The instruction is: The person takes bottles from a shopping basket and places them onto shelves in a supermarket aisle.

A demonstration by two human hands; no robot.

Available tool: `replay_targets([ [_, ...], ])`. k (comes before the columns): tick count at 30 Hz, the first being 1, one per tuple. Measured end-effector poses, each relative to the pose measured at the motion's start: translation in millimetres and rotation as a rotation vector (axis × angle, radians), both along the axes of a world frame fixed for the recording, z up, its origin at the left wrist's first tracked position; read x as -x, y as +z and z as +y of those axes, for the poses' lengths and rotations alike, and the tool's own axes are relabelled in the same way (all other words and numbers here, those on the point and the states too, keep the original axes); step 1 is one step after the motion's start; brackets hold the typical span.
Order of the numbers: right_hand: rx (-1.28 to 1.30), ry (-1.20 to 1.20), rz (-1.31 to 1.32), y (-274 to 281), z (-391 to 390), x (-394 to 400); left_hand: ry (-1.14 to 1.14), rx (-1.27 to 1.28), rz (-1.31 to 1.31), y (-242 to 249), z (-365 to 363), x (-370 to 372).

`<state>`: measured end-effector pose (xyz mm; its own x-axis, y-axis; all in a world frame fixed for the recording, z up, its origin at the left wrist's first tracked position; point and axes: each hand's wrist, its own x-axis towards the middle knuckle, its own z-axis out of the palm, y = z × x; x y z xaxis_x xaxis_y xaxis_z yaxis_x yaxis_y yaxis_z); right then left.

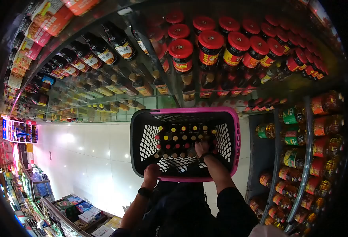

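A black shopping basket [136, 138] with a pink rim along its right side is in front of me, seen from above. Inside stand several dark bottles [175, 138] in rows, with yellow, red and tan caps. My right hand [201, 148] reaches down into the basket at the right end of the rows. Its fingers are curled round the top of a bottle, which the hand mostly covers. At the near left corner my left hand [152, 173] is closed on the basket's rim.
Glass shelves ahead carry red-lidded jars [211, 43] and dark sauce bottles [120, 43]. Oil bottles [294, 136] fill a rack with metal rails [308, 138] close on my right. Boxes [91, 214] sit in a low display at lower left. Pale floor tiles [87, 154] stretch left.
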<state>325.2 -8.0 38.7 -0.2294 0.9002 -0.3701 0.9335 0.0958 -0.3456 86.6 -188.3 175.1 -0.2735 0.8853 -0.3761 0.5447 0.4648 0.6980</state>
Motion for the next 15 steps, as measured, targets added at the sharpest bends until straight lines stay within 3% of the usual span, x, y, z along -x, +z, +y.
replay_targets([
  [1, 0.074, -0.285, 0.23, 1.9, -4.2, 1.4, -0.002, -0.005, -0.002, 6.6, 4.4, 1.3],
  [3, 0.172, -0.323, 0.354, 14.6, -5.0, -2.4, -0.184, -0.077, 0.274, 19.8, 15.3, -0.6],
  [5, 0.265, -0.358, 0.482, 17.6, -5.2, -8.3, -0.101, -0.086, 0.183, 24.7, 17.4, 0.0],
  [7, 0.15, 0.052, 0.248, -3.5, -7.9, -19.4, -0.019, -0.093, 0.091, 26.3, 15.9, 0.1],
  [8, 0.138, 0.046, 0.243, 12.0, -8.9, -20.6, 0.049, -0.092, -0.049, 21.6, 15.1, 0.9],
  [9, 0.028, 0.193, 0.138, 37.5, -10.4, -21.8, 0.114, -0.089, -0.189, 12.8, 13.6, 2.3],
  [10, -0.082, 0.338, 0.029, 56.4, -10.4, -21.3, 0.029, -0.138, -0.074, -18.8, 8.3, 10.3],
  [11, -0.092, 0.33, 0.022, 60.7, -9.5, -20.5, 0.021, -0.149, -0.079, -35.0, 10.0, 14.1],
  [13, -0.184, 0.225, 0.372, 69.3, -8.8, -22.1, 0.53, -0.074, -0.798, -62.3, 13.8, 16.7],
  [14, -0.194, 0.221, 0.366, 81.6, -8.8, -20.7, 0.404, -0.165, -0.714, -91.1, 7.8, 20.0],
  [15, -0.146, 0.21, 0.282, 107.3, -8.3, -17.5, 0.395, -0.171, -0.72, -82.8, 13.6, 20.6],
])
